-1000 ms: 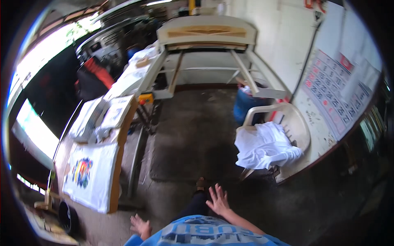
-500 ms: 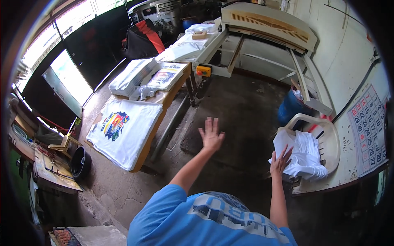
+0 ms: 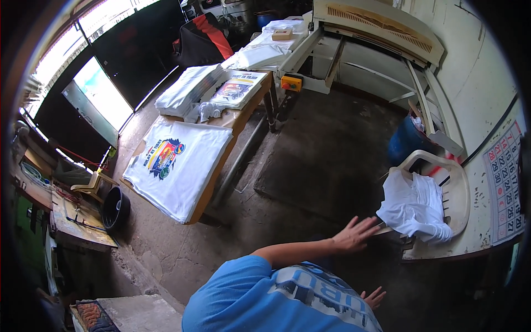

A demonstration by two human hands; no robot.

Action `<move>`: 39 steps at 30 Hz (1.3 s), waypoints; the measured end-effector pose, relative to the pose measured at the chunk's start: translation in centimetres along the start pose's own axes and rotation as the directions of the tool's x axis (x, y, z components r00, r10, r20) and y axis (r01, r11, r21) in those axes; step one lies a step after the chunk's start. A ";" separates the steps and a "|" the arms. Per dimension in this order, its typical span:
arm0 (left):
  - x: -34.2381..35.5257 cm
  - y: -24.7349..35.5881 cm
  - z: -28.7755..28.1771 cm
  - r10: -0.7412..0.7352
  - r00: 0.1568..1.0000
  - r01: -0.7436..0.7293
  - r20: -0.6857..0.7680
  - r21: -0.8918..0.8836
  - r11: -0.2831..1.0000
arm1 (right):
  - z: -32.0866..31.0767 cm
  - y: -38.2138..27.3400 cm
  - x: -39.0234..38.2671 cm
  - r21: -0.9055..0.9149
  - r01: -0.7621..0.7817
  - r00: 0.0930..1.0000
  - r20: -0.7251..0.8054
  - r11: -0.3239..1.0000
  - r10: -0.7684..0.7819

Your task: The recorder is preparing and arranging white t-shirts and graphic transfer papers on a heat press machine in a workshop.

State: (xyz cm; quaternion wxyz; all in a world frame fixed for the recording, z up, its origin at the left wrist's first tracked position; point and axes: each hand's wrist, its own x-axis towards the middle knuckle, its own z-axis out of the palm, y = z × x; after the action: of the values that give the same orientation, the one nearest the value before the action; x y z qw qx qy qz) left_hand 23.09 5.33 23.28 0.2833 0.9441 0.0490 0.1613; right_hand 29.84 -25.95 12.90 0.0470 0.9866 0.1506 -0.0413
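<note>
Reaching across toward the chair, my left hand (image 3: pixel 354 234) has its fingers stretched out, with nothing in it. Its fingertips come close to a rumpled white T-shirt (image 3: pixel 412 205) draped on a cream plastic chair (image 3: pixel 463 191). My right hand (image 3: pixel 374 297) is low, beside my blue shirt, fingers spread and holding nothing; its forearm is hidden. On the table at the left, a white T-shirt with a colourful print (image 3: pixel 180 166) lies flat. Behind it sit a stack of folded white shirts (image 3: pixel 185 91) and a folded printed shirt (image 3: pixel 238 88).
A large cream machine with a metal frame (image 3: pixel 381 25) stands at the back, carrying a yellow control box with a red button (image 3: pixel 291 83). A blue drum (image 3: pixel 406 141) is behind the chair. A black basin (image 3: pixel 116 208) sits on the floor at left; a calendar (image 3: pixel 505 182) hangs at right.
My left hand has swung right toward the chair. My right hand has left the white T-shirt and dropped back beside my body. The view has shifted slightly.
</note>
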 end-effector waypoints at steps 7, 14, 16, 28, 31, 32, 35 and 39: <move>-9.9 -11.5 0.6 -0.540 0.776 0.610 -0.325 0.172 0.773 | -3.2 -7.6 5.9 0.181 0.252 0.963 -0.148 0.951 -0.227; -27.8 -15.8 -8.8 -0.880 -0.353 0.930 -0.317 -0.222 -0.293 | -13.0 -11.9 18.9 0.264 0.495 0.751 -0.609 0.828 -0.254; -30.2 -14.7 -9.7 -0.798 -0.505 0.850 -0.329 -0.351 -0.394 | -13.0 -11.6 20.5 0.258 0.511 0.741 -0.616 0.820 -0.268; -33.0 -1.1 6.1 -0.744 -0.668 0.713 0.008 -0.278 -0.644 | -3.3 -15.7 11.6 0.211 0.882 0.446 -0.086 0.422 -0.891; -34.6 -0.9 6.0 -0.659 -0.751 0.615 0.043 -0.318 -0.722 | -4.8 -17.5 15.9 0.224 0.821 0.570 -0.279 0.525 -0.773; -35.1 -1.7 5.5 -0.632 -0.774 0.573 0.030 -0.392 -0.720 | -5.2 -18.2 17.6 0.317 0.752 0.655 -0.267 0.578 -0.707; -35.2 -5.1 4.8 -0.601 -0.797 0.557 -0.065 -0.465 -0.689 | -6.3 -19.4 22.4 0.261 0.723 0.687 -0.366 0.639 -0.628; -32.4 -13.1 4.2 -0.929 -0.337 0.871 0.155 -0.323 -0.370 | -5.5 -20.4 26.3 0.238 0.615 0.788 -0.151 0.751 -0.597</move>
State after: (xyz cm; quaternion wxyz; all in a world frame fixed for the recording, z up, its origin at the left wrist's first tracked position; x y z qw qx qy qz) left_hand -6.08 8.11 3.78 0.4324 0.4236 0.7946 -0.0472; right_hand 49.08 1.72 14.25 -0.1113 0.8818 0.4564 -0.0424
